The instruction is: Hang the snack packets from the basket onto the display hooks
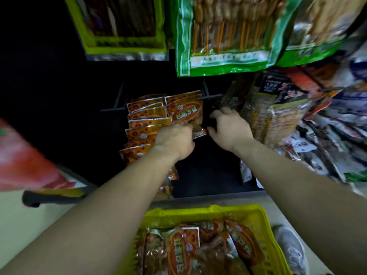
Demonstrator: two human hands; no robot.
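Note:
An orange snack packet [184,112] hangs at a black display hook [210,96] low on the dark rack. My left hand [175,140] grips the packet's lower edge. My right hand [231,129] sits just right of the packet, fingers curled at its right edge near the hook; whether it holds anything is unclear. A row of several matching orange packets [145,126] hangs on the hook to the left. The yellow basket [258,217] stands on the floor below my arms, with several orange packets [182,249] inside.
Large green skewer-snack bags [224,36] hang overhead. Mixed packets [288,120] crowd the rack to the right. A red bag [23,163] is at the left edge. A bare black hook [113,109] sticks out left. My grey shoe [292,249] is beside the basket.

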